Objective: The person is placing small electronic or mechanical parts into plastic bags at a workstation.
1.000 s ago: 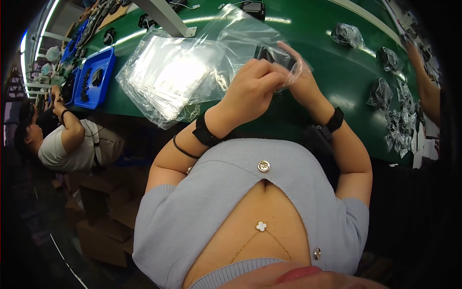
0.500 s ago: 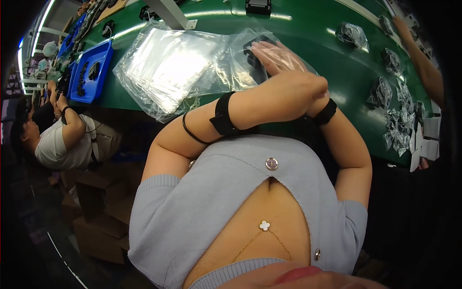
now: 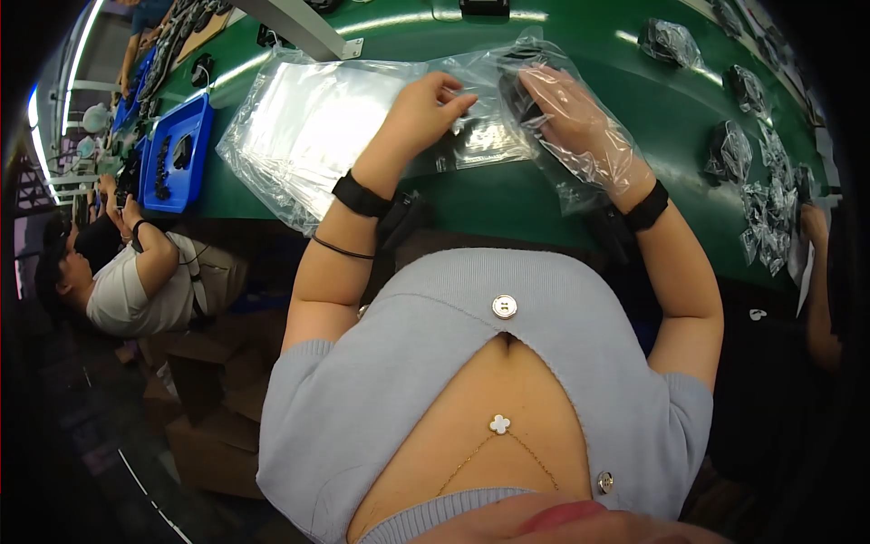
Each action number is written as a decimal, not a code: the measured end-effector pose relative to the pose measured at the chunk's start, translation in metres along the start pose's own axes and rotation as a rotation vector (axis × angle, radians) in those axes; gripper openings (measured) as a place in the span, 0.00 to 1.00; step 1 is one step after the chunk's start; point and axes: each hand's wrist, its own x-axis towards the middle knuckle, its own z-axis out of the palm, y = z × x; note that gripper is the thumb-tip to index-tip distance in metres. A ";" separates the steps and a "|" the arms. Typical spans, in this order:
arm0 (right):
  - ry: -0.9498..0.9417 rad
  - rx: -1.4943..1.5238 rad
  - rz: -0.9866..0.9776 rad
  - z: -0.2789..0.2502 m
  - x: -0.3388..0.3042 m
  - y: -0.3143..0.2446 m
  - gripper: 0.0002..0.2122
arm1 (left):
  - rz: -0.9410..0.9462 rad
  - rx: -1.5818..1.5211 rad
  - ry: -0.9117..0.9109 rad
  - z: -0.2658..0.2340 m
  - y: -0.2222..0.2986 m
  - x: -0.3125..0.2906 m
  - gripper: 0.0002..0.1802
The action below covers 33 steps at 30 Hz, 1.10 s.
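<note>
Now left hand (image 3: 422, 115) away, right hand (image 3: 573, 116) bagged

Right of the grey metal post (image 3: 304, 25), the wearer's two bare hands (image 3: 415, 118) and at least three clear-bagged black objects (image 3: 671, 43) are counted.

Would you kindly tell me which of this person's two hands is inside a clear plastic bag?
It is the right hand: the clear plastic bag covers it from fingers to wrist. The left hand is outside, uncovered.
</note>
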 end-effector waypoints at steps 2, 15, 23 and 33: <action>0.038 -0.024 -0.019 0.002 0.000 0.001 0.30 | -0.095 -0.291 -0.132 0.011 -0.006 0.003 0.16; 0.179 0.030 0.384 0.009 0.006 0.002 0.28 | -0.213 -0.573 -0.140 0.018 0.001 0.028 0.12; 0.043 0.353 0.596 -0.008 -0.019 0.036 0.22 | -0.344 -0.580 -0.157 -0.008 -0.008 -0.011 0.13; 0.162 1.209 0.922 -0.073 -0.055 -0.009 0.25 | 0.642 0.223 0.092 -0.025 0.001 -0.029 0.17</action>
